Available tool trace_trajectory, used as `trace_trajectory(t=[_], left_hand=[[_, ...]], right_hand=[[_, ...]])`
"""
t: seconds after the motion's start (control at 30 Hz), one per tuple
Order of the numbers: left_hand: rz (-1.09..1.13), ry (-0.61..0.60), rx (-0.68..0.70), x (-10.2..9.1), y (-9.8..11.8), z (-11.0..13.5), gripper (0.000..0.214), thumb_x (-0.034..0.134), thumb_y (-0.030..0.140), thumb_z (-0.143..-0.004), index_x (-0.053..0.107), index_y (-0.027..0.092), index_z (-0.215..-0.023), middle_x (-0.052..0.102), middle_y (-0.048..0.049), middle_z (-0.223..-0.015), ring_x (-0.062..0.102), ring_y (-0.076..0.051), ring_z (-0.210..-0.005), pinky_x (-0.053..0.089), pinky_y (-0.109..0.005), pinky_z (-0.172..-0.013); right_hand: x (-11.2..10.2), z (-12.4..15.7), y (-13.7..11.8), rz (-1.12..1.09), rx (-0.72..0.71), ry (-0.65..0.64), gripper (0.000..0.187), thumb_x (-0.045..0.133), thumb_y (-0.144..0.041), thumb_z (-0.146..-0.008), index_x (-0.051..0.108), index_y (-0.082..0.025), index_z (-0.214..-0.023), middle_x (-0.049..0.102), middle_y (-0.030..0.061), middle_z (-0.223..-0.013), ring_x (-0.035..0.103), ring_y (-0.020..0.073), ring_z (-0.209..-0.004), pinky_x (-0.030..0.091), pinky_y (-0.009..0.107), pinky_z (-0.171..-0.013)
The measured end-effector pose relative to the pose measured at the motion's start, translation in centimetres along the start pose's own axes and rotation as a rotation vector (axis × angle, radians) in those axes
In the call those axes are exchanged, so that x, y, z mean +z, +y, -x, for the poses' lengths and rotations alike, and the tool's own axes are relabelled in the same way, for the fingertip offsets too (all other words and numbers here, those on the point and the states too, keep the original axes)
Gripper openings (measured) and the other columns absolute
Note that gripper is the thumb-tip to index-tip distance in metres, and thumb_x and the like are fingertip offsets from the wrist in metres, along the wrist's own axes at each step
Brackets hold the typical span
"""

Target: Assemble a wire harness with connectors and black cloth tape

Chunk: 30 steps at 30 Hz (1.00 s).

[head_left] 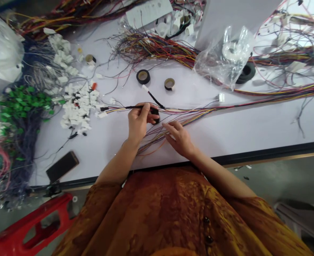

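Note:
My left hand (139,121) is closed around a black roll of tape (155,114) and pinches a black-wrapped stretch of a wire harness (194,113) that runs across the white table (239,131). My right hand (178,137) lies open beside it, fingers spread over loose coloured wires (157,137) fanning toward the table's front edge. A taped branch with a white connector (145,88) sticks up behind my left hand.
Two tape rolls (143,76) (169,84) lie behind the hands. White connectors (78,103) and green connectors (23,105) are heaped at left. A phone (62,166) lies near the front edge. A plastic bag (226,57) and wire bundles (157,46) fill the back. A red stool (31,224) stands lower left.

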<state>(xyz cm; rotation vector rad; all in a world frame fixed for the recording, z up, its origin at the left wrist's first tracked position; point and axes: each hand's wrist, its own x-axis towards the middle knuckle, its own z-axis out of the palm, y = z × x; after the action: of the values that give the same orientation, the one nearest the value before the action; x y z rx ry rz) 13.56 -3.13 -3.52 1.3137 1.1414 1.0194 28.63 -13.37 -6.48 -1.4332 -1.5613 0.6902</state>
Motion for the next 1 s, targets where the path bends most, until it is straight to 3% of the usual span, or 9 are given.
trace_trajectory(t=[0.13, 0.2, 0.3, 0.43, 0.6, 0.73, 0.83, 1.0], left_hand=[[-0.272, -0.107, 0.284, 0.3, 0.6, 2.6, 0.027, 0.057, 0.044, -0.097, 0.069, 0.02, -0.099, 0.075, -0.0064, -0.097, 0.074, -0.017, -0.084, 0.061, -0.03, -0.079], [-0.45, -0.152, 0.432, 0.1, 0.2, 3.6, 0.022, 0.057, 0.037, -0.098, 0.068, 0.021, -0.107, 0.075, -0.0079, -0.104, 0.072, -0.019, -0.098, 0.059, -0.035, -0.09], [-0.572, -0.149, 0.556, -0.2, -0.9, 4.0, 0.019, 0.054, 0.029, -0.099, 0.067, 0.02, -0.111, 0.074, -0.0086, -0.108, 0.07, -0.021, -0.105, 0.057, -0.038, -0.095], [-0.571, -0.155, 0.675, -0.4, -2.9, 3.5, 0.019, 0.048, 0.024, -0.101, 0.066, 0.02, -0.108, 0.073, -0.0082, -0.113, 0.07, -0.019, -0.108, 0.057, -0.036, -0.094], [-0.67, -0.322, 0.704, -1.1, -4.3, 2.8, 0.022, 0.051, 0.023, -0.098, 0.07, 0.021, -0.108, 0.073, -0.0094, -0.117, 0.07, -0.021, -0.109, 0.058, -0.037, -0.094], [-0.702, -0.395, 0.675, -1.8, -4.5, 2.3, 0.023, 0.05, 0.028, -0.098, 0.071, 0.022, -0.104, 0.073, -0.0097, -0.117, 0.07, -0.022, -0.108, 0.057, -0.037, -0.093], [-0.733, -0.438, 0.647, -1.9, -4.8, 2.1, 0.025, 0.048, 0.03, -0.098, 0.071, 0.023, -0.103, 0.072, -0.0085, -0.115, 0.069, -0.023, -0.104, 0.056, -0.036, -0.09], [-0.823, -0.438, 0.69, -1.8, -5.3, 2.4, 0.027, 0.044, 0.027, -0.099, 0.071, 0.022, -0.1, 0.072, -0.0095, -0.102, 0.069, -0.022, -0.091, 0.055, -0.033, -0.08]], right_hand=[[-1.9, -3.7, -0.5, 0.036, 0.141, 0.071, 0.031, 0.053, -0.03, -0.094, 0.063, -0.017, -0.119, 0.064, 0.0042, -0.084, 0.055, 0.0146, -0.069, 0.047, 0.03, -0.071], [-2.5, -6.8, -0.3, 0.081, 0.219, -0.097, 0.028, 0.059, -0.029, -0.088, 0.068, -0.015, -0.11, 0.062, 0.0006, -0.072, 0.053, 0.0137, -0.065, 0.043, 0.028, -0.067], [-2.2, -10.2, 0.5, 0.185, 0.224, -0.316, 0.016, 0.062, -0.025, -0.082, 0.072, -0.014, -0.088, 0.062, 0.0005, -0.068, 0.054, 0.0138, -0.067, 0.038, 0.027, -0.065], [-1.1, -11.1, 1.3, 0.198, 0.326, -0.271, 0.012, 0.059, -0.021, -0.082, 0.067, -0.014, -0.075, 0.061, 0.0024, -0.063, 0.057, 0.0154, -0.065, 0.041, 0.028, -0.066], [-0.8, -10.9, 1.0, -0.17, 0.536, -0.256, 0.024, 0.054, -0.038, -0.093, 0.056, -0.018, -0.105, 0.068, 0.0043, -0.073, 0.058, 0.0157, -0.052, 0.045, 0.029, -0.055], [0.0, -11.4, 0.1, 0.108, 0.397, -0.276, 0.038, 0.073, -0.033, -0.079, 0.055, -0.016, -0.108, 0.067, 0.0076, -0.085, 0.064, 0.0224, -0.077, 0.051, 0.035, -0.07], [1.0, -11.7, -1.0, 0.322, 0.354, -0.302, 0.032, 0.069, -0.025, -0.079, 0.056, -0.014, -0.106, 0.067, 0.0145, -0.103, 0.064, 0.0272, -0.092, 0.051, 0.039, -0.081], [2.6, -12.4, -2.4, 0.427, 0.287, -0.367, 0.041, 0.067, -0.019, -0.081, 0.05, -0.009, -0.117, 0.061, 0.0198, -0.116, 0.065, 0.0307, -0.099, 0.05, 0.039, -0.083]])
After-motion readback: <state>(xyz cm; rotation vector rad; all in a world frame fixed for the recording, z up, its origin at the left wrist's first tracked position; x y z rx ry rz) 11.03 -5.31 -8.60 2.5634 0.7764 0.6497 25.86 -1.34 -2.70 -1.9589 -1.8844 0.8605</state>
